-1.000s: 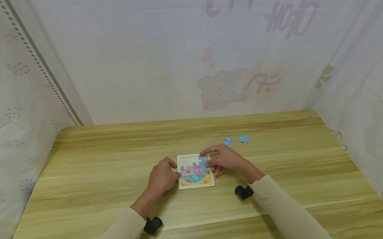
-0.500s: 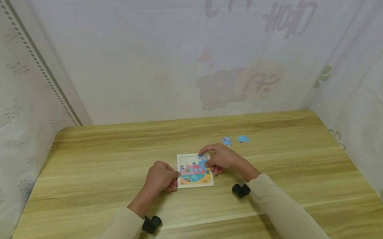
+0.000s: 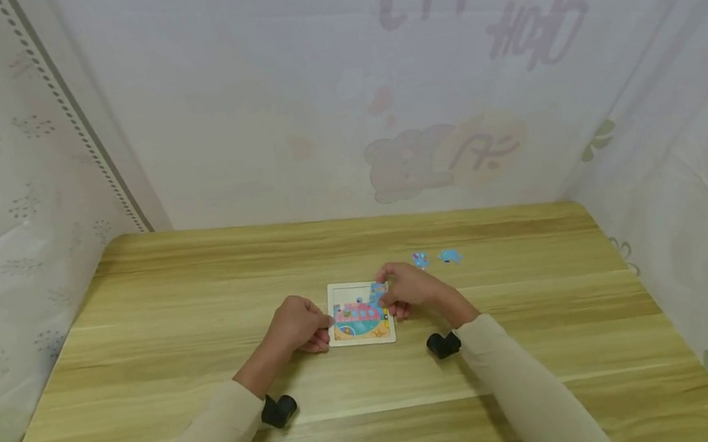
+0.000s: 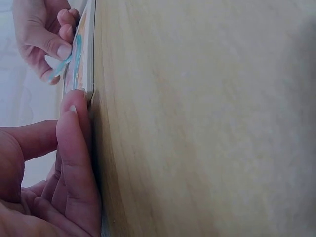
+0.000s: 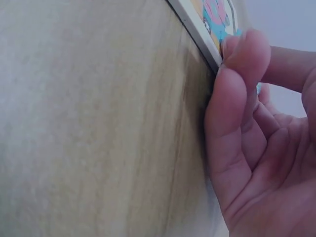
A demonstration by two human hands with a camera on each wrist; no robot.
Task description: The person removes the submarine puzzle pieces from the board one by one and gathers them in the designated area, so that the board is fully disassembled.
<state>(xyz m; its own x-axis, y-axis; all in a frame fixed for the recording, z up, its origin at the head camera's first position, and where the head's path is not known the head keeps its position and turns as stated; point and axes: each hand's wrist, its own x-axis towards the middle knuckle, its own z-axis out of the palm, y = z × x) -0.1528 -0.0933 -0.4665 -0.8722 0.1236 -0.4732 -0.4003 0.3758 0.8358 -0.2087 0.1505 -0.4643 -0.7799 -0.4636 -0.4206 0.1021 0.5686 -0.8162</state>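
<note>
A small square puzzle board [image 3: 341,295] with a colourful picture lies flat on the wooden table [image 3: 170,335]. My left hand [image 3: 299,325] rests against its left edge. In the left wrist view one straight finger [image 4: 73,143] presses the board's corner [image 4: 90,59], and the other fingers curl behind it. My right hand [image 3: 410,289] is at the board's upper right corner and pinches a blue puzzle piece [image 3: 378,291] there. The left wrist view shows that piece [image 4: 60,68] tilted up off the board between the right fingertips [image 4: 55,48]. The right thumb [image 5: 236,94] lies by the board's edge [image 5: 195,23].
Two loose puzzle pieces [image 3: 420,261] [image 3: 449,257] lie on the table just right of and behind the board. Pale patterned curtains [image 3: 305,89] close in the table on the left, back and right sides.
My right hand has drawn in from reaching over the board's top edge and now pinches the blue piece at the upper right corner. My left hand has shifted slightly along the left edge.
</note>
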